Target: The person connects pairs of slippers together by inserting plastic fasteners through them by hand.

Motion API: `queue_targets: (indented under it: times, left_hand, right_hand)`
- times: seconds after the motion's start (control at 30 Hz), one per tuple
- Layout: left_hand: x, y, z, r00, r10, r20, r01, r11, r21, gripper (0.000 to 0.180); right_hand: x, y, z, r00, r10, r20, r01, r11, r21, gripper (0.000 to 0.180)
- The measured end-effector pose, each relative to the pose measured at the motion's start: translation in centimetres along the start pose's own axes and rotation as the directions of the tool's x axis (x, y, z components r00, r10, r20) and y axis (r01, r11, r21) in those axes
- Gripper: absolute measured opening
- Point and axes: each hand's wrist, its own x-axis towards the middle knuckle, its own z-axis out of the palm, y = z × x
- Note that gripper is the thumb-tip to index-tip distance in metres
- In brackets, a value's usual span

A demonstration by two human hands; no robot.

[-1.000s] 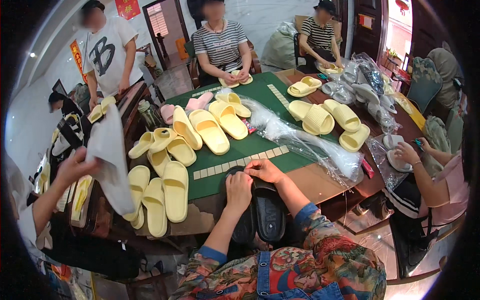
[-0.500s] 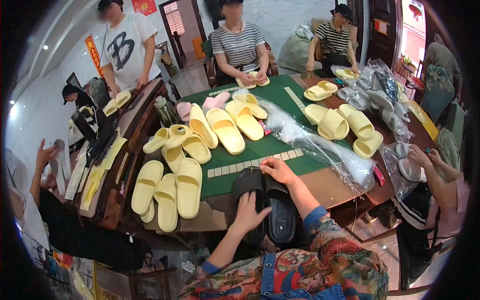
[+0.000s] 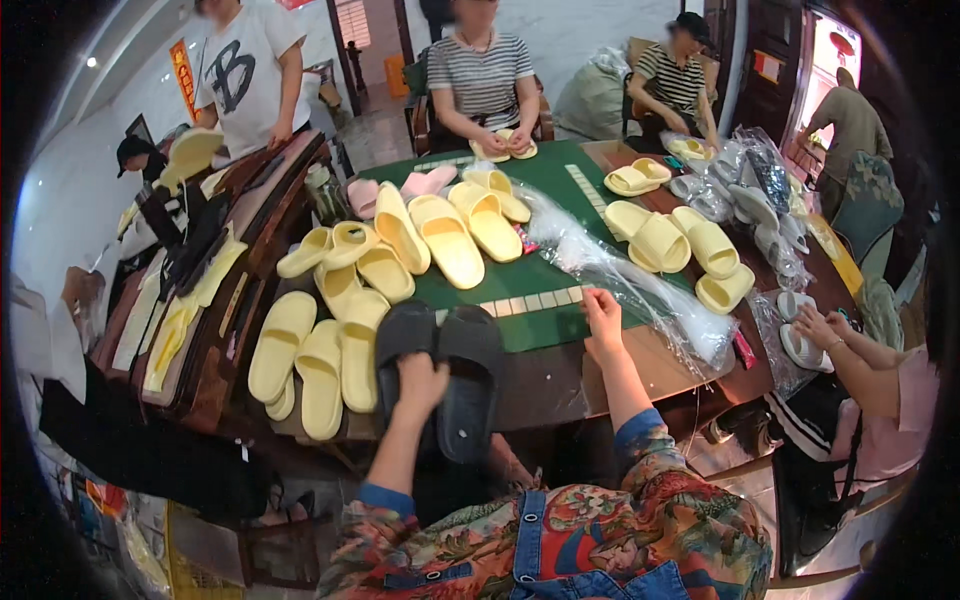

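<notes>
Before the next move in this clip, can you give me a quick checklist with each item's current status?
1. Left hand gripping the black slippers: ok.
2. Black slippers side by side: ok.
3. Right hand apart from the black slippers: ok, it is raised off to their right.
4. Right hand empty: cannot tell, anything at the fingertips is too small to make out.
5. Black slippers clear of the yellow slippers: cannot tell, they overlap in this view.
6. Row of white tiles fully visible: not ok, the black slippers hide part of it.
</notes>
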Motion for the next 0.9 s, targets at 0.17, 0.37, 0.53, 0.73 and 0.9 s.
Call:
queue_targets:
  times: [0.17, 0.37, 0.53, 0.73, 0.9]
  left_hand:
    - [0.3, -3.1, -0.2, 0.937, 0.213, -0.277, -0.178, 0.973, 0.148, 0.033]
    - [-0.7, -0.8, 2.3, 0.983, 0.059, -0.176, -0.065, 0.997, -0.031, 0.031]
    - [1.4, -2.1, 1.5, 0.989, -0.100, -0.104, 0.094, 0.994, -0.063, 0.035]
    - [2.9, -4.0, 1.3, 0.967, -0.187, -0.175, 0.152, 0.969, -0.194, 0.038]
    - [0.9, -1.5, -1.6, 0.962, -0.143, -0.231, 0.071, 0.952, -0.296, 0.036]
  right_hand:
    - [-2.2, 1.6, 0.2, 0.886, -0.330, 0.326, 0.464, 0.640, -0.613, 0.022]
    - [-2.3, 1.3, 0.9, 0.879, -0.256, 0.401, 0.472, 0.570, -0.672, 0.016]
    - [-2.4, 1.2, 0.9, 0.855, -0.283, 0.434, 0.517, 0.521, -0.679, 0.016]
    - [-2.5, 0.9, 1.0, 0.854, -0.291, 0.432, 0.518, 0.561, -0.646, 0.018]
    - [-2.5, 0.7, 1.0, 0.850, -0.288, 0.441, 0.524, 0.548, -0.652, 0.019]
